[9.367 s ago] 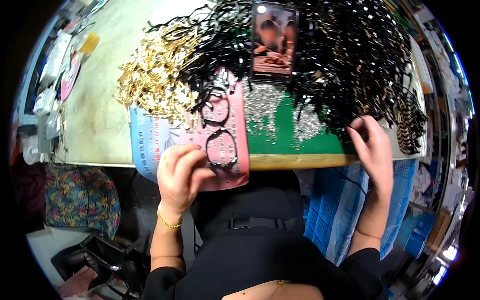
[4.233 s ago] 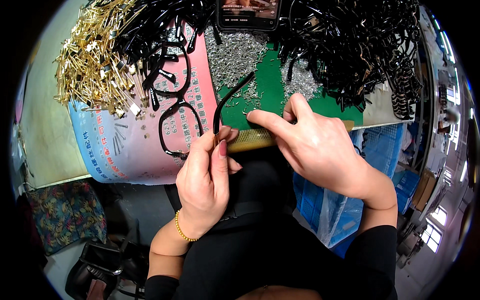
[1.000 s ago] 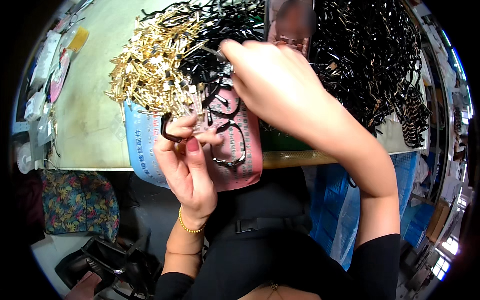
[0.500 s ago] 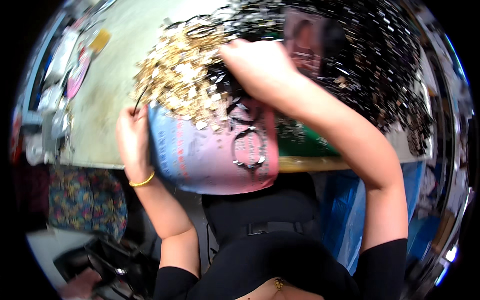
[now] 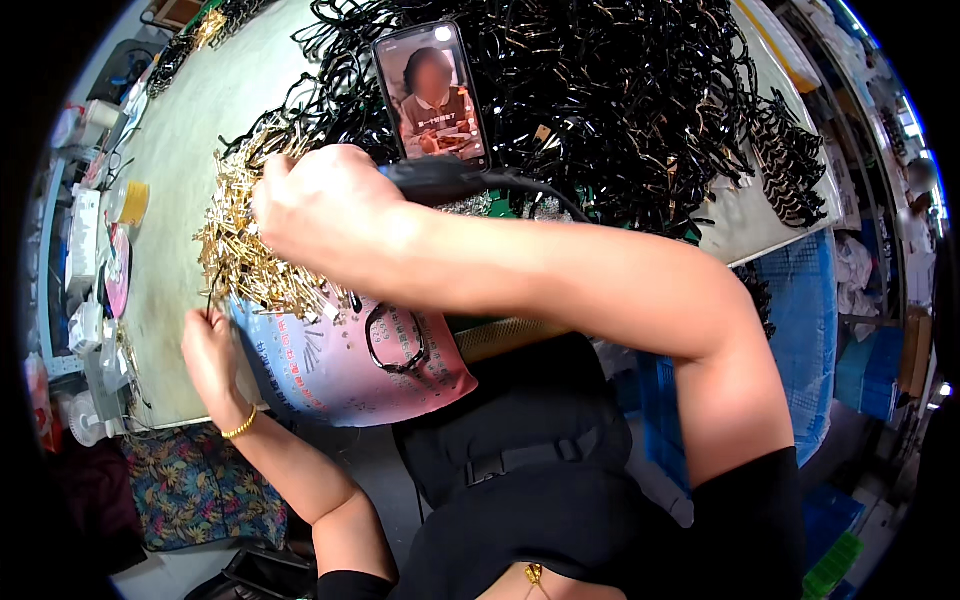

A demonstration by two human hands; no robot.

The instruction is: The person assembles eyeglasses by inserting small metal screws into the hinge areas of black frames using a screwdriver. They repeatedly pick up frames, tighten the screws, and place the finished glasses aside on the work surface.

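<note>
My left hand [image 5: 210, 360], with a yellow bracelet at the wrist, pinches the lower end of a thin black strip [image 5: 212, 288] beside a pile of thin gold metal pieces [image 5: 262, 262]. Above that pile my right hand [image 5: 325, 205] is closed, fingertips down at the gold pieces; what it holds, if anything, is hidden. A blurred black cord-like object [image 5: 440, 180] shows behind its wrist. Under the gold pile lies a blue-and-pink printed sheet [image 5: 330, 370], hanging over the table's front edge. On it rests a black loop [image 5: 374, 345].
A large heap of glossy black looped pieces [image 5: 610, 90] covers the table's far middle and right. Against it leans a phone [image 5: 430, 100] playing a video. A yellow tape roll [image 5: 131, 203] lies at left. Blue crates [image 5: 790, 340] stand below the right edge.
My view has shifted, so the table items sit differently in the picture. My right hand has moved left, from the border of the black heap to above the gold pieces. My left hand keeps its pinch.
</note>
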